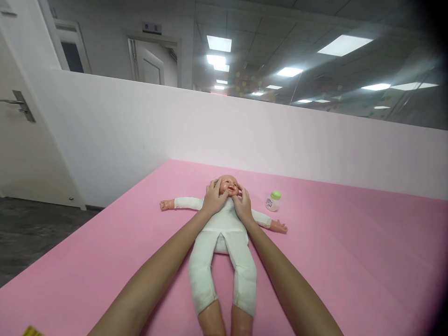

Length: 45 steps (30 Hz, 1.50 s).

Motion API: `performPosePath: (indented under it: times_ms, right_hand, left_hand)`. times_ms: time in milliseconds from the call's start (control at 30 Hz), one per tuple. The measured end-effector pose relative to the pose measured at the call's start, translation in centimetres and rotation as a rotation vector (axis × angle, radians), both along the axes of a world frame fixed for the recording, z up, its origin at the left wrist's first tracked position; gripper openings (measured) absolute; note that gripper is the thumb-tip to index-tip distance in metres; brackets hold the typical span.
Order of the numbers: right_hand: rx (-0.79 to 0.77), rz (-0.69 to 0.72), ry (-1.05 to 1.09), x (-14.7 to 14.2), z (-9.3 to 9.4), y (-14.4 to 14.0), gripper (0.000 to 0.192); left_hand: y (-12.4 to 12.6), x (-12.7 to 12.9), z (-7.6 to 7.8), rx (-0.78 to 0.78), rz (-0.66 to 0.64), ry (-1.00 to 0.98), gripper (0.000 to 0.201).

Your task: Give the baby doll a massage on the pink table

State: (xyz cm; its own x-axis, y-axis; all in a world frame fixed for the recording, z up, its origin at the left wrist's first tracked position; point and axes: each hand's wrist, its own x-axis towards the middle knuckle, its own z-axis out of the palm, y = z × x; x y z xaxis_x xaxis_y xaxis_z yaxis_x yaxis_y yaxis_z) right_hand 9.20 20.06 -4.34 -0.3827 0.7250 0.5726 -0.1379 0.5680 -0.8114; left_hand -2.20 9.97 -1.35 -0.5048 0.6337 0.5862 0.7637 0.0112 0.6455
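Observation:
A baby doll (224, 242) in a white suit lies on its back on a pink mat (350, 261), arms spread, head pointing away from me. My left hand (214, 198) rests on the left side of the doll's face, fingers laid over the cheek. My right hand (242, 204) touches the other cheek and the chin, fingers curved against it. Both hands press on the face rather than grip it. A small white bottle with a green cap (273, 201) stands on the mat just right of the doll's head, apart from my right hand.
A white wall (175, 126) runs along the mat's far edge, with glass panes above it. At left are a dark floor (31, 233) and a white door with a metal handle (19, 105). Something yellow (32, 332) shows at the bottom left corner.

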Motion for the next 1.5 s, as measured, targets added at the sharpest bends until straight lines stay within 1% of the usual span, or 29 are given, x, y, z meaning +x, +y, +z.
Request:
performPosePath:
  times_ms: [500, 733, 1500]
  right_hand:
    - [-0.032, 0.018, 0.015, 0.28, 0.48, -0.52, 0.053]
    - [-0.051, 0.003, 0.003, 0.35, 0.75, -0.57, 0.053]
    - [-0.044, 0.004, -0.008, 0.47, 0.80, -0.63, 0.055]
  left_hand:
    - [-0.07, 0.01, 0.09, 0.001, -0.011, -0.005, 0.057]
    - [-0.04, -0.04, 0.00, 0.003, -0.009, 0.012, 0.058]
    - [0.07, -0.18, -0.11, 0.002, -0.008, 0.017, 0.059]
